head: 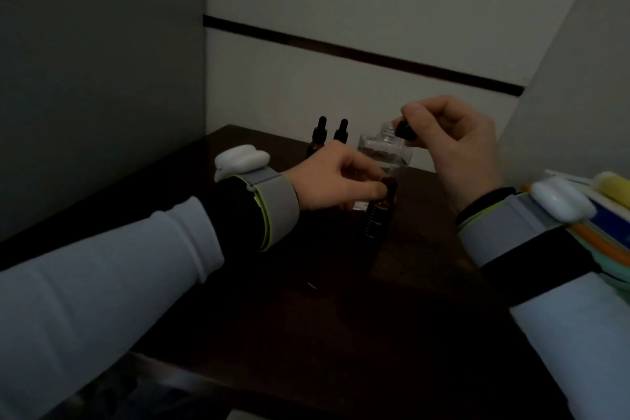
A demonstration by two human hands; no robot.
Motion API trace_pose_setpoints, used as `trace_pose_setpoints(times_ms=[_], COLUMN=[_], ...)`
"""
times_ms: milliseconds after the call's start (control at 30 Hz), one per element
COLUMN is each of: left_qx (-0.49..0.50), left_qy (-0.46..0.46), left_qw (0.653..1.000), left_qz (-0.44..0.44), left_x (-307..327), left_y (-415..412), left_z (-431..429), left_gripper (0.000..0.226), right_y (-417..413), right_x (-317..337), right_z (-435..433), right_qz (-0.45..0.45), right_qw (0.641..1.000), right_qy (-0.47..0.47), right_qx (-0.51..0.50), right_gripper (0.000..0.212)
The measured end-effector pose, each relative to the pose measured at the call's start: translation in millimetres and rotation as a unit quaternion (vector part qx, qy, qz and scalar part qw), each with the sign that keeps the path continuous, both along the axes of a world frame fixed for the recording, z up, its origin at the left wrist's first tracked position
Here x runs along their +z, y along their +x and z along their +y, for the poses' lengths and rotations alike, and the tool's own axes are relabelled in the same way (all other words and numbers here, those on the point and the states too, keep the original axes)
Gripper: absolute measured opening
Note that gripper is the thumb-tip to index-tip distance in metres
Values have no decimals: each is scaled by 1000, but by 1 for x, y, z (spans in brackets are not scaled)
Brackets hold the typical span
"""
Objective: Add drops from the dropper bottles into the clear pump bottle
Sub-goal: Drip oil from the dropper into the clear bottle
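Note:
An amber dropper bottle (376, 218) stands open on the dark table (306, 317), and my left hand (335, 177) pinches its neck from the left. My right hand (453, 143) pinches a black dropper cap (405, 130) between thumb and forefinger, right over the open threaded neck of the clear pump bottle (385, 152). The clear bottle stands behind the amber one and holds some liquid. The dropper's glass tube is hard to make out in the dim light. Two more capped dropper bottles (331, 135) stand at the back, partly hidden by my left hand.
Walls close in on the left and behind the table. A pale slanted panel (562, 112) rises on the right, with a stack of colourful items (610, 225) by my right wrist. Both wrists wear grey bands with white sensor pods.

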State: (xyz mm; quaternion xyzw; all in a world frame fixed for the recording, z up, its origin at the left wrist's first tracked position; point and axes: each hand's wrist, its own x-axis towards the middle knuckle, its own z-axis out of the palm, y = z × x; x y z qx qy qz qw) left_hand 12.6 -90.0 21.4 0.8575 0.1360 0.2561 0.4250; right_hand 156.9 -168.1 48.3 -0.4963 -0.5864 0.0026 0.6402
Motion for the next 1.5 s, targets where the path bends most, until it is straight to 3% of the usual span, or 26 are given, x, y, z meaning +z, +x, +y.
trace_pose_setpoints(times_ms=[567,767,900,1000,1167,1300,1500], left_qx=[2,169,182,184,151,139,130], left_qy=[-1,76,101,101,113,134,135], left_qw=[1000,966,975,978,981,979,980], left_qz=[-11,-179,-82,-19,-52,-58,-65], left_x=[-3,-6,-12,-14,-12,-11,-11], left_y=[2,7,15,22,14,12,11], left_z=[1,10,16,17,16,12,14], left_gripper=[12,21,59,70,51,50,48], right_y=[0,-1,2,4,2,1,1], right_x=[-1,6,14,15,15,16,4], right_z=[-1,-2,-4,-4,-4,-6,-1], right_qz=[-5,67,132,150,116,105,-41], right_qw=[999,996,981,977,981,985,995], right_qy=[-18,55,134,144,150,133,12], right_qx=[38,4,-51,-47,-44,-39,-88], right_gripper=[12,7,10,8,8,9,9])
